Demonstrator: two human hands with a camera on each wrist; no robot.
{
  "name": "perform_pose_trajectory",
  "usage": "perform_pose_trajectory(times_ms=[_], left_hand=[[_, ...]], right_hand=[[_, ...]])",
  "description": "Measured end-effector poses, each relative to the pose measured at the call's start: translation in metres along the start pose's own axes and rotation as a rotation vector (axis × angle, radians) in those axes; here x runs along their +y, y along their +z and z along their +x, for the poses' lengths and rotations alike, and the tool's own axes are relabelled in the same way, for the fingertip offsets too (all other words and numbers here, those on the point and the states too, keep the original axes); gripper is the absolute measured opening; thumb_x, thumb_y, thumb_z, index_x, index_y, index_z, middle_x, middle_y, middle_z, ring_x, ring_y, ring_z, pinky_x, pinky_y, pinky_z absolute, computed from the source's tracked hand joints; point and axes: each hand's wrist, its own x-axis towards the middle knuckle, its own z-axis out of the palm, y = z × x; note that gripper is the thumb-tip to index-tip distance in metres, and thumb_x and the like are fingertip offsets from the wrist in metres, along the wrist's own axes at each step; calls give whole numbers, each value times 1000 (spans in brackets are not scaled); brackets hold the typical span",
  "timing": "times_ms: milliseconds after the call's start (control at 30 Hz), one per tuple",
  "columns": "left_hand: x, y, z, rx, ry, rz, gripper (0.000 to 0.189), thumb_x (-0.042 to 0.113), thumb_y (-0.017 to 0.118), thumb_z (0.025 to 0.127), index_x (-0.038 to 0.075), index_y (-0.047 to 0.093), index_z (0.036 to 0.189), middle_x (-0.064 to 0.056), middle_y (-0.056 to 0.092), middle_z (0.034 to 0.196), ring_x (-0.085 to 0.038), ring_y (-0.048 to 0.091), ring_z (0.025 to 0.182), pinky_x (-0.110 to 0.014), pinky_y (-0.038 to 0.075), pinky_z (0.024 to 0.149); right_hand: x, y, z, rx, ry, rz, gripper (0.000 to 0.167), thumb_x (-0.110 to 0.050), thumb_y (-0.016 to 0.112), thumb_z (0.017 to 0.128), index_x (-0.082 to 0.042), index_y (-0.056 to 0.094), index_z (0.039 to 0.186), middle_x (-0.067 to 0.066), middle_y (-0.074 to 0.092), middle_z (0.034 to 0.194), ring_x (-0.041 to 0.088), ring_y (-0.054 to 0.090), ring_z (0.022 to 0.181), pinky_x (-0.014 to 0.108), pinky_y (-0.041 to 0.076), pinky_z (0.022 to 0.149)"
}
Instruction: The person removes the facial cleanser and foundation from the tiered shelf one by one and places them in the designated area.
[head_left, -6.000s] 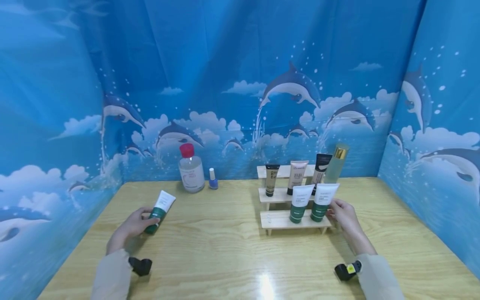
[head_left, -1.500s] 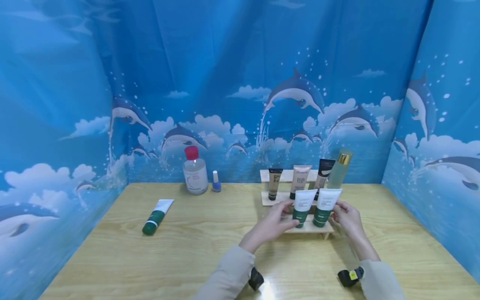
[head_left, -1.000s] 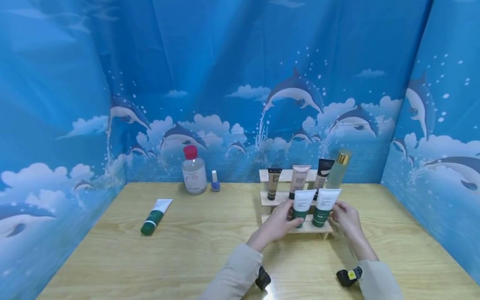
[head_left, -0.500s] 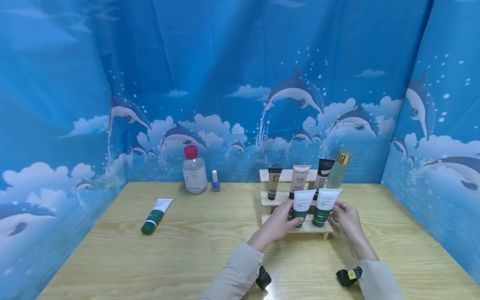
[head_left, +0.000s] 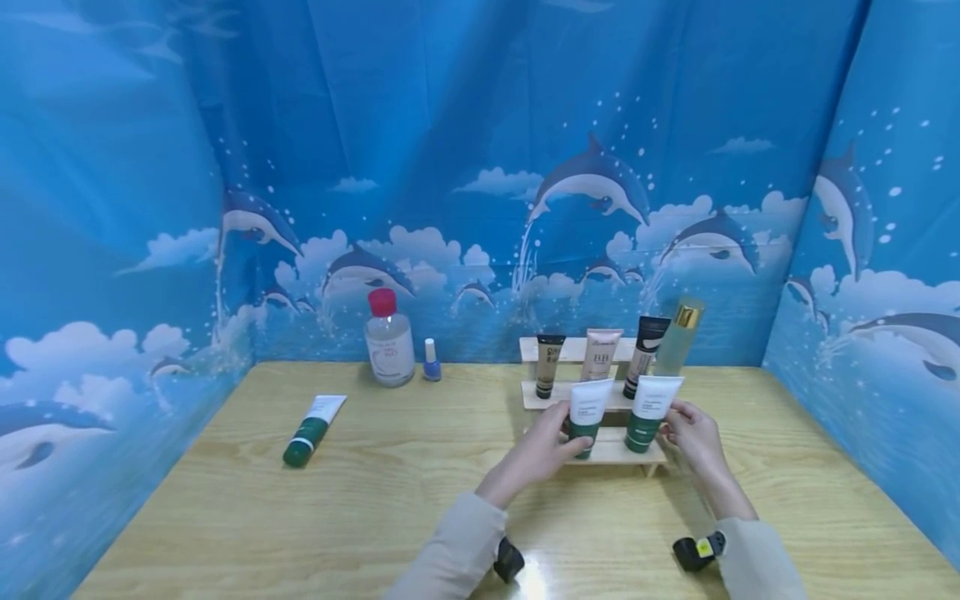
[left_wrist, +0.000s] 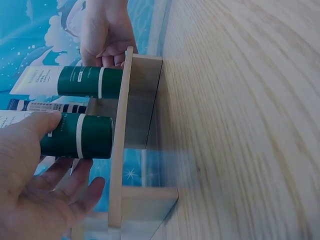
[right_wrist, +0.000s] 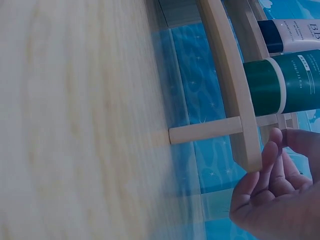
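At the rack point(head_left: 612, 452), left hand point(head_left: 536, 454) pinches a white-green tube point(head_left: 588, 408), right hand point(head_left: 693, 435) curled.

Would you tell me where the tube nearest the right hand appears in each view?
Head: tube right of centre, beside the right hand.
Left wrist: tube at upper left, above the left hand.
Right wrist: tube at upper right.
Shared landmark: the rack.

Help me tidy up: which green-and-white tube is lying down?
The far-left tube, on the table; the other two are upright at the wooden rack.
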Motion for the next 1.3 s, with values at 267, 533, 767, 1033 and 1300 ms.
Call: perform_pose_trajectory(times_ms=[267,533,767,1033,1300], left_hand=[[-4,-18,-13,-12,38,-59,46,22,62,93,11,45,134,-2,56,122,-10,55,100,-29,49,88],[-6,-33,-27,27,54,-47,48,23,62,93,12,44,136,-3,57,121,-13,55,100,-31,49,86],[-12,-45,-38,46,50,5,47,22,63,91,11,46,134,-4,58,119,-14,56,100,-34,49,88],[-23,-66,-50,67,37,8,47,24,61,93,7,46,134,-7,58,121,-19,55,104,-41,47,92],[-33,-87,-66,132,-7,18,50,22,63,92,4,44,134,-11,57,123,-23,55,107,-46,46,96]], right_hand=[[0,0,-1,-2,-3,8,44,-16,43,99,12,42,133,-16,59,79,-3,54,67,14,48,65],[-1,-1,-1,-8,-4,17,45,-15,44,99,13,41,133,-16,59,78,-3,53,67,14,48,64],[0,-1,0,-6,10,-2,45,-18,43,99,11,42,134,-15,60,81,-2,54,69,14,48,65],[-1,-1,1,-9,19,-24,46,-21,41,101,9,41,135,-3,63,95,-1,54,72,15,48,67],[0,0,-1,0,2,-22,44,-17,42,100,11,42,134,-5,64,91,-1,54,69,15,48,65]])
